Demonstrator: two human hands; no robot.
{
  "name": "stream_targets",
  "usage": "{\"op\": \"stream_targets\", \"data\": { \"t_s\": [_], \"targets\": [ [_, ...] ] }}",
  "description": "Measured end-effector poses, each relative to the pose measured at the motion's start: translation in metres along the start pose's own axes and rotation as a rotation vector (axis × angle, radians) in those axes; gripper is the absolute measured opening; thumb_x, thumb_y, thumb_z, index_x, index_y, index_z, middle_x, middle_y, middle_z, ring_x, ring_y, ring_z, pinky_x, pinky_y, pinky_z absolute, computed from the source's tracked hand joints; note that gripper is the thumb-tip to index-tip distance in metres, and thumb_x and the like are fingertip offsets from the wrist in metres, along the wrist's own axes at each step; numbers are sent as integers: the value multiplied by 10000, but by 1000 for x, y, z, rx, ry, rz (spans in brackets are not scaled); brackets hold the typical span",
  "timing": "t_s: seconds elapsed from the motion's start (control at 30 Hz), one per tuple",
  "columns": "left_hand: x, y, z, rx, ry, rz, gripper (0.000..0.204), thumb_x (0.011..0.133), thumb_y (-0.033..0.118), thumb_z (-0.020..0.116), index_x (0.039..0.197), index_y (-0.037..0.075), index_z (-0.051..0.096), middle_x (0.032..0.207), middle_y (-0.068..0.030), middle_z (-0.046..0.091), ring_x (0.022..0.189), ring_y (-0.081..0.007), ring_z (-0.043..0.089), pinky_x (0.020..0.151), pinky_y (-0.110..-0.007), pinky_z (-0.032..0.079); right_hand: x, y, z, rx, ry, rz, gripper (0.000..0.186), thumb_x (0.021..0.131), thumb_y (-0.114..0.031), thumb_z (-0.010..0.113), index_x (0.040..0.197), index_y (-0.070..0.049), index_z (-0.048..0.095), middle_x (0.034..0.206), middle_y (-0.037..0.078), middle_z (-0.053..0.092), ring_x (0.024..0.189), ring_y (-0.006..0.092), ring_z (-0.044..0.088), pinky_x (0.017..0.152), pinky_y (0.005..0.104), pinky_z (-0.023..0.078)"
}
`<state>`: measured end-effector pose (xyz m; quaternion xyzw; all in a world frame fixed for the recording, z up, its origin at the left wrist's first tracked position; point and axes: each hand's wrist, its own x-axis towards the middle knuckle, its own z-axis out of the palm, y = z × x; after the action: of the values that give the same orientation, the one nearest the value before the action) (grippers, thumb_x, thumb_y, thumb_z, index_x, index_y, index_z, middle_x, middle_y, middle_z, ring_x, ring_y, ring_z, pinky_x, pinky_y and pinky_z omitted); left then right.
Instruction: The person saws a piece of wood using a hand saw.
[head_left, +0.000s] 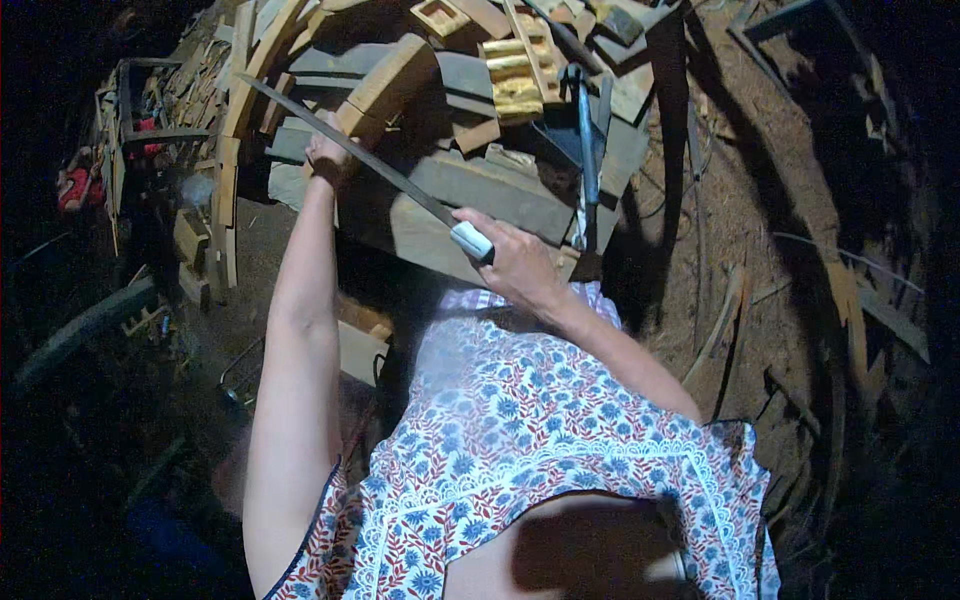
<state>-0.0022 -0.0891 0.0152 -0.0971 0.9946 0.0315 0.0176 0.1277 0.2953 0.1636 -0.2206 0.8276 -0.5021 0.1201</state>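
My right hand (522, 262), above the bench's near edge, is closed around the pale handle (472, 241) of a long tool. Its narrow grey metal blade (390, 172) slants up and left, crossing in front of my left hand (332, 150). Whether it is a saw or a file I cannot tell. Stretched forward, my left hand grips the near end of a curved wooden piece (392, 75). The blade and shadow partly cover those fingers. I cannot make out whether blade and wood touch.
Grey boards (490, 190) form the work surface. A blue metal-bar tool (586, 150) lies at its right. Beyond are a yellowish ridged wooden block (515, 85) and a small hollow wooden frame (440, 17). Tall curved wood strips (230, 150) stand left; more wood strips (735, 310) lie right.
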Motion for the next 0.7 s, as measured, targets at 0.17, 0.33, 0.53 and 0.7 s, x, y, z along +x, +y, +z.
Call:
{"op": "stream_targets", "data": {
  "t_s": [0.17, 0.33, 0.53, 0.7],
  "targets": [
    [-1, -13, 11, 53, -18, -59, 495, 656, 217, 776, 981, 0, 473, 895, -185, 578, 818, -352, 577, 680, -411, 461, -1, -3, 2, 51, 22, 45, 504, 740, -67, 597, 1214, -203, 489, 949, 191, 633, 844, 363, 622, 729, 429, 508],
    [-11, 87, -30, 87, -366, -350, 634, 730, 361, 696, 1231, 84, 422, 1225, -153, 509, 1108, -312, 518, 917, -505, 382, 3, 25, 4, -46, 9, 204, 486, 748, -73, 581, 1210, -195, 491, 896, 214, 633, 833, 375, 620, 729, 443, 497],
    [-36, 54, -29, 154, -126, -333, 454, 815, 163, 549, 1229, 10, 444, 1253, -133, 461, 1147, -310, 446, 927, -482, 351, 8, 16, 12, -98, -96, 169, 578, 722, -58, 580, 1251, -224, 417, 840, 204, 604, 825, 397, 604, 714, 477, 499],
    [-38, 61, -32, 160, -155, -362, 410, 821, 95, 504, 1219, 1, 465, 1242, -126, 464, 1136, -290, 456, 933, -500, 348, 9, 13, 10, -95, -87, 175, 495, 749, -79, 584, 1218, -197, 480, 874, 236, 626, 831, 401, 609, 739, 460, 485]
  ]
}}
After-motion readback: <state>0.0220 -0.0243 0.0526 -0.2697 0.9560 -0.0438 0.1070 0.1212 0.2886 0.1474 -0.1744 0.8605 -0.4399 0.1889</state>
